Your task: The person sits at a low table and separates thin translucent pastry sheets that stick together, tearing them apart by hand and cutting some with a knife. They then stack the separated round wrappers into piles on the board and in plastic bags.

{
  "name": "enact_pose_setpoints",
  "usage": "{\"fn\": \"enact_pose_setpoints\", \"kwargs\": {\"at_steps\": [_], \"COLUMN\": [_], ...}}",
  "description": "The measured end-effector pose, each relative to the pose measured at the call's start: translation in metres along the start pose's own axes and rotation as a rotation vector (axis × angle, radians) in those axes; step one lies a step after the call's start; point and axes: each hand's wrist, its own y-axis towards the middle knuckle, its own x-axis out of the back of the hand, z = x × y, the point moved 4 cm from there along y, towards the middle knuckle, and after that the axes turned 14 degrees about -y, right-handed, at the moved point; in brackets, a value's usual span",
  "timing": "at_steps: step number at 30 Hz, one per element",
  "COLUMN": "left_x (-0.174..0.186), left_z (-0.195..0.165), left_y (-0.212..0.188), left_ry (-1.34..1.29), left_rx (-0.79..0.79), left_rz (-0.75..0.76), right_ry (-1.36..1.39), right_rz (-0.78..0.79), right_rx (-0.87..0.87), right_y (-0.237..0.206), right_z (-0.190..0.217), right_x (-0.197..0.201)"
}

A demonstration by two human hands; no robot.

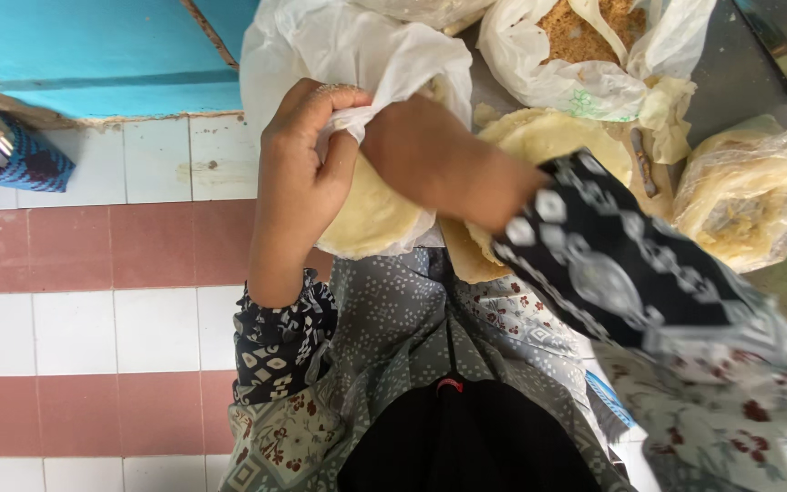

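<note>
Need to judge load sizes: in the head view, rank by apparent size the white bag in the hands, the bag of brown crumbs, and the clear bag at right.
1. White bag, though nearest the camera, so unsure.
2. Bag of brown crumbs and clear bag look alike; no ranking.

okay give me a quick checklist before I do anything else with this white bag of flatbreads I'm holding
1. Left hand grips the gathered plastic of the white bag: ok.
2. Right hand reaches in at the bag's mouth; its fingers are hidden: cannot tell.
3. Round flatbreads inside the bag, still covered below: ok.
4. Bag free of tears: cannot tell.
5. Loose flatbread stack on the counter stays uncovered: not ok.
6. Bag of brown crumbs beside it lies open: not ok.
</note>
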Motion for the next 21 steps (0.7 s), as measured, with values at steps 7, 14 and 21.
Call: {"fn": "enact_pose_setpoints", "kwargs": {"at_steps": [7, 14, 21], "left_x": [-0.062, -0.102, -0.079], "left_z": [0.040, 0.067, 0.027], "left_y": [-0.010, 0.014, 0.007], "left_ry": [0.347, 0.462, 0.630], "left_rx": [0.073, -0.015, 0.277], "left_rz": [0.161, 0.197, 0.127], "right_ry": [0.293, 0.427, 0.787], "right_rz": [-0.431, -0.451, -0.429], "right_rx": [-0.136, -0.211, -0.329], "right_y": [-0.173, -0.188, -0.197], "right_z": [-0.027, -0.013, -0.029], "right_x": [0.037, 0.000, -0.020]}}
